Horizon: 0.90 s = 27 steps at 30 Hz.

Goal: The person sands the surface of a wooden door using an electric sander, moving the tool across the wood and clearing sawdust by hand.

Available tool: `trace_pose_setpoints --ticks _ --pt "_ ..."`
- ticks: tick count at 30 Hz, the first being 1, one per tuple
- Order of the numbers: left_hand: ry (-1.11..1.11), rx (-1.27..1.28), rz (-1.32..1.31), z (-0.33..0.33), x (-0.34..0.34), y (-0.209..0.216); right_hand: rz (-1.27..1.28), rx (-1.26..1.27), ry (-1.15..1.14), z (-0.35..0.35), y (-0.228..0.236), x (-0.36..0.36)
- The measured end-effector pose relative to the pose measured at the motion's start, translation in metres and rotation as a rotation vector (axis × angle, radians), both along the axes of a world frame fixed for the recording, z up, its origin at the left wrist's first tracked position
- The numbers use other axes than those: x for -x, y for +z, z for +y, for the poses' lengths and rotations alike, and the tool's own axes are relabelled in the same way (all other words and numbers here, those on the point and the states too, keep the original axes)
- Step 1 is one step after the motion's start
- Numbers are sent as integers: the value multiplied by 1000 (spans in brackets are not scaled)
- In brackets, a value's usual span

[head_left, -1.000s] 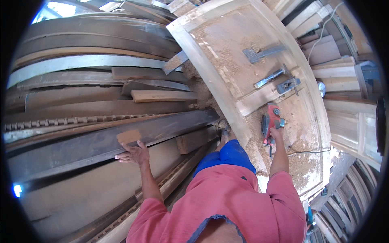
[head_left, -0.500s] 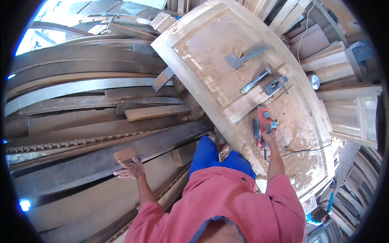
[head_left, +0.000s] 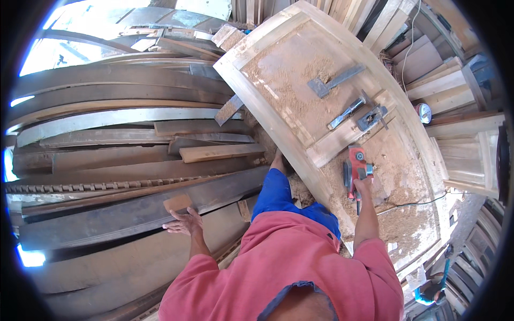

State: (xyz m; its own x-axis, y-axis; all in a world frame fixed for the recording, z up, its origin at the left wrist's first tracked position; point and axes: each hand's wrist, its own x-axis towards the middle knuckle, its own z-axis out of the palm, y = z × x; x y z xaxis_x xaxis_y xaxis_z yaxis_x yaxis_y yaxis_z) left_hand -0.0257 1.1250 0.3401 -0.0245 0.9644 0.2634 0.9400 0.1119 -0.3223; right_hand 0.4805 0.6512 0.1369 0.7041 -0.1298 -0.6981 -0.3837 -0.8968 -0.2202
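My right hand (head_left: 363,186) is wrapped round the rear handle of a red electric planer (head_left: 356,166), which rests on a shaving-strewn wooden panel door (head_left: 327,152). Out to the left, my left hand (head_left: 184,222) has its fingers spread and holds nothing. Its fingertips are close to a small tan wood block (head_left: 177,203) lying on a long dark board (head_left: 128,216); whether they touch it I cannot tell. Farther up the door lie a try square (head_left: 333,81), a chisel-like tool (head_left: 346,113) and a wooden marking gauge or small plane (head_left: 371,117).
Stacked boards (head_left: 123,160) fill the left side. A black cord (head_left: 409,204) runs from the planer to the right across the door. A round tin (head_left: 423,113) stands beyond the door's right edge, near more stacked timber (head_left: 442,91). A blue-handled tool (head_left: 445,273) is at lower right.
The view has shifted, so the door and boards appear farther right. My left leg reaches farther forward, its foot beside the door. My right hand stays on the planer; my left remains spread.
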Motion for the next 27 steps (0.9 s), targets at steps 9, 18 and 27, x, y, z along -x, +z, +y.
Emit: trace_pose_setpoints --ticks 9,18,27 --pt "-42 -69 54 0 21 1 93 -127 -87 21 37 3" --pt "144 96 -48 17 -85 -14 20 -120 -168 -2 24 10" --pt "-68 557 2 129 -278 -73 -111 14 -274 10 -9 31"
